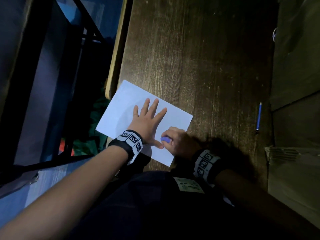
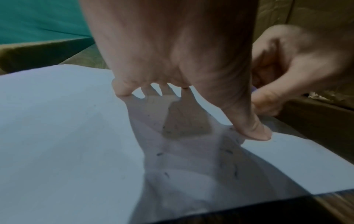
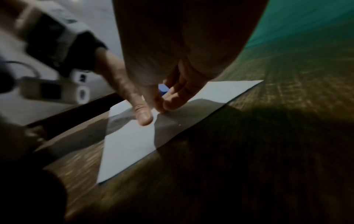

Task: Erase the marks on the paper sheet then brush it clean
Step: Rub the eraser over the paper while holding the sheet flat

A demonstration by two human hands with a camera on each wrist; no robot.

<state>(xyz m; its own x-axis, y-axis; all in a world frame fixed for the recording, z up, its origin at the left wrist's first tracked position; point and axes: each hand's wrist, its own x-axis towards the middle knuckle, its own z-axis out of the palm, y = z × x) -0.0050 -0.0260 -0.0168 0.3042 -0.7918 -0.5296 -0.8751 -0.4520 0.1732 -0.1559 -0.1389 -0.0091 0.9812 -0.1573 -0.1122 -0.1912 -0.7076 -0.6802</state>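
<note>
A white paper sheet (image 1: 121, 108) lies angled on the dark wooden table (image 1: 199, 58). My left hand (image 1: 149, 116) lies flat on the sheet with fingers spread, pressing it down. My right hand (image 1: 174, 138) sits at the sheet's near right edge, its fingers curled round a blue eraser (image 1: 165, 139) that meets the paper beside my left thumb. In the left wrist view small dark eraser crumbs (image 2: 159, 154) are scattered on the paper (image 2: 57, 121) under the left hand (image 2: 172, 60). The right wrist view shows the eraser (image 3: 162, 89) peeking between my right hand's fingers (image 3: 172, 103) over the paper (image 3: 130, 144).
A blue pen (image 1: 258, 118) lies on the table at the far right, near cardboard boxes (image 1: 294, 84). The table's left edge (image 1: 116, 54) runs close to the sheet's far corner, with a dark metal frame (image 1: 52, 84) and green cloth (image 1: 97, 118) below it.
</note>
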